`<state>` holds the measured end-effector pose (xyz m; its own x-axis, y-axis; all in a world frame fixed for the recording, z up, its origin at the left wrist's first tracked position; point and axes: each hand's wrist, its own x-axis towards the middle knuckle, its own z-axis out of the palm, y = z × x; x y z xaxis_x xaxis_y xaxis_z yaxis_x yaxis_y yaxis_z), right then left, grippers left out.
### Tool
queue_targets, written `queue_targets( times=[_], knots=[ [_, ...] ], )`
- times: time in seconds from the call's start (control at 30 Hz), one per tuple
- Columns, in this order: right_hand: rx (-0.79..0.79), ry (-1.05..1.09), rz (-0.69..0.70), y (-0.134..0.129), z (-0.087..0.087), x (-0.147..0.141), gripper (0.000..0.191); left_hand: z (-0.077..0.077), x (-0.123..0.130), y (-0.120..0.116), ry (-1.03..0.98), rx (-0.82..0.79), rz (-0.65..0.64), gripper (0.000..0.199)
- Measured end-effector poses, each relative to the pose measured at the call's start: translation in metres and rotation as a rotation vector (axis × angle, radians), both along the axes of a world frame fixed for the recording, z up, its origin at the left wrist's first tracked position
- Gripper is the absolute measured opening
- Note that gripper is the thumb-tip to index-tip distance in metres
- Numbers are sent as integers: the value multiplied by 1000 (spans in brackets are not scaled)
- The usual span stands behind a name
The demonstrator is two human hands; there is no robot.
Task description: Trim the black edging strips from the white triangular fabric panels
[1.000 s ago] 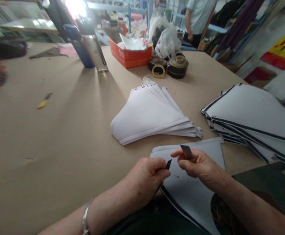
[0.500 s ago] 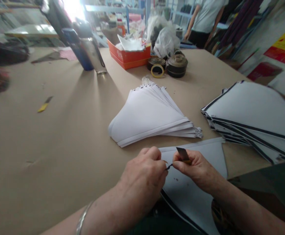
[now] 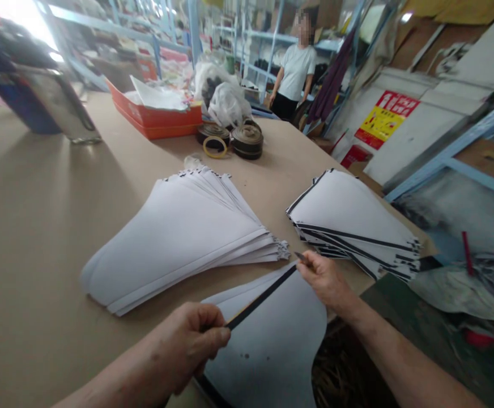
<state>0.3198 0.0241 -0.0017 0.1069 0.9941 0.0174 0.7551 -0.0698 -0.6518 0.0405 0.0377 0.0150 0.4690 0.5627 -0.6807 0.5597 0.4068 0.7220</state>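
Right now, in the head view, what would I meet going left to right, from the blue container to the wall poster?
Blue container → metal container → left hand → black strip → right hand → wall poster.

Nearest me lies a single panel (image 3: 281, 328), with a strip (image 3: 262, 297) running over it from my left grip (image 3: 200, 334) outward to my right grip (image 3: 326, 280). Beyond it on the surface (image 3: 38, 226), one pile (image 3: 179, 232) lies ahead to the left and a second pile (image 3: 349, 204) to the right, the two apart. Behind the left pile sits a box (image 3: 157, 126), with bags (image 3: 230, 105) to its right, two rolls (image 3: 247, 143) before the bags, a ring (image 3: 215, 156) before the left roll, and two containers (image 3: 66, 107) to the box's left.
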Motion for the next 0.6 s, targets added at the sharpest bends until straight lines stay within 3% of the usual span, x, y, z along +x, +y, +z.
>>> queue_targets(
  times=[0.1,0.2,0.4,0.6],
  knots=[
    [33,-153,-109,14,-11,42,21,-3,-1,16,70,121,13,24],
    [45,-240,-141,22,-22,64,18,-13,-1,31,116,218,3,25],
    [24,-344,-185,21,-36,74,21,-34,0,41,168,305,-52,25],
    [-17,-377,-187,25,-36,77,25,-32,3,40,209,364,-75,23]
  ],
)
